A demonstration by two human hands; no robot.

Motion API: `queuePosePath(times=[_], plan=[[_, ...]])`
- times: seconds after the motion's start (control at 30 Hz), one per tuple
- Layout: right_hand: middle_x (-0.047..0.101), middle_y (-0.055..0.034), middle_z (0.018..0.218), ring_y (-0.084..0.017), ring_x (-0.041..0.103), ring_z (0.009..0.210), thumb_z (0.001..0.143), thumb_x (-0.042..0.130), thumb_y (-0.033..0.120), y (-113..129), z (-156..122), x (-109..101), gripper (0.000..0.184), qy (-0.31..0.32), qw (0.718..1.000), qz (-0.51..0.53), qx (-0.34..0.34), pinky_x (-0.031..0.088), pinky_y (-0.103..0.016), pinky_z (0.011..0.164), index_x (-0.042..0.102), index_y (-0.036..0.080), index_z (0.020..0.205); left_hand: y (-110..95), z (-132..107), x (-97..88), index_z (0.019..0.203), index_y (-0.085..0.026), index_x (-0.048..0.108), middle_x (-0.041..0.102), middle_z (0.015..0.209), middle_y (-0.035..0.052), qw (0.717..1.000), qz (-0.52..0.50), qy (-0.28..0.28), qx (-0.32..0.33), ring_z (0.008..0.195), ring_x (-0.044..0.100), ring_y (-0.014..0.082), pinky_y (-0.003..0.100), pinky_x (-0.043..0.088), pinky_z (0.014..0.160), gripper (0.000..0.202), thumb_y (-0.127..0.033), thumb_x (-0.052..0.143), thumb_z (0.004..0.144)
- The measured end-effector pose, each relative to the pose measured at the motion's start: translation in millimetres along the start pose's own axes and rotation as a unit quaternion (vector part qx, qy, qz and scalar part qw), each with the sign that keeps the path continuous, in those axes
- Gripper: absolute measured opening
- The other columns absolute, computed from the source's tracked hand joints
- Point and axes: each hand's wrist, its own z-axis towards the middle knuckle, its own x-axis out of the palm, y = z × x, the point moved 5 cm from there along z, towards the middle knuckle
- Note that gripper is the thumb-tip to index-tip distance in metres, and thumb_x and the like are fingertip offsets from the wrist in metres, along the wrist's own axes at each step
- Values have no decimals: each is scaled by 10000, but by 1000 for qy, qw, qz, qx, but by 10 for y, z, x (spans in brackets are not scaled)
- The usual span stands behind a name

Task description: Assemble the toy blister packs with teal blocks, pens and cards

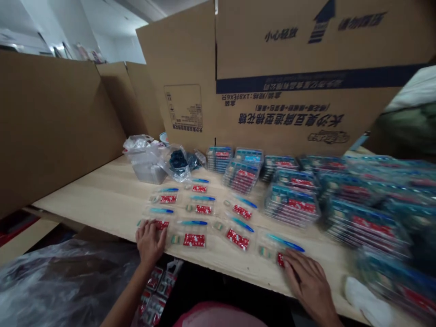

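Only the box (272, 54) has anything you can really read. Top flap says 小心轻放 in black, right next to a blue up arrow (320, 22), with more Chinese past it that's too fuzzy for me. Lower flap is upside down: the big print (291, 120) looks like 长沙臭豆腐造型棉花糖, plus a spec line (250, 96) with 规格 in it. Red labels (194, 240) on the packets (177, 240) are too small to make out.
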Motion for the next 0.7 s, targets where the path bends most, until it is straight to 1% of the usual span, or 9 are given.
queuePosePath(times=[0.07,0.1,0.17,0.23,0.33,0.4,0.47,0.53,0.7], plan=[[688,-73,984,-220,611,912,919,455,314,96,163,30,228,4,1000,26,14,418,-367,813,651,207,968,14,5,20,935,-161,593,654,1046,129,1000,2,-6,8,1147,467,325,453,323,970,332,-435,422,859],[684,-72,977,-215,605,900,922,454,291,163,292,74,217,13,999,48,22,420,-362,807,649,208,967,22,7,29,931,-160,594,654,1047,130,1000,3,-9,10,1148,467,326,453,323,969,338,-440,418,858],[676,-72,948,-206,592,886,929,431,243,323,646,239,226,53,993,103,30,427,-350,803,652,207,956,34,11,38,920,-162,595,655,1046,130,1000,7,-15,13,1144,471,326,452,324,970,341,-442,411,858],[670,-66,921,-197,581,878,926,437,223,463,1085,488,230,114,984,134,42,432,-323,787,666,207,929,38,14,41,903,-165,598,655,1047,131,1000,11,-23,18,1137,478,323,450,329,968,336,-439,411,855],[664,-67,945,-177,568,913,914,462,197,523,1685,977,222,255,960,82,88,404,-275,825,683,178,907,40,20,39,870,-176,602,659,1042,123,999,13,-32,24,1133,485,316,446,333,968,313,-431,422,853],[669,-81,925,-182,573,898,891,492,182,496,1969,1244,209,291,949,60,103,399,-265,787,698,154,871,38,25,37,855,-184,602,662,1032,119,999,9,-36,27,1137,484,315,449,335,969,298,-424,425,857],[675,-87,895,-185,579,865,851,538,158,445,2115,1463,173,320,940,45,108,390,-258,740,709,137,838,33,29,34,847,-191,598,662,1024,117,999,-1,-40,27,1136,485,316,455,339,968,284,-420,430,857],[678,-82,893,-181,579,853,820,569,142,392,2152,1619,147,349,930,34,109,379,-249,716,713,133,844,26,34,34,848,-199,594,658,1029,114,999,-14,-39,22,1139,485,315,460,338,973,270,-419,438,849],[670,-74,971,-187,566,876,825,565,162,326,2111,1790,153,403,909,30,100,366,-250,717,697,145,900,27,48,57,855,-197,586,647,1061,118,999,-35,-12,-1,1160,475,311,473,324,994,268,-421,439,850]])
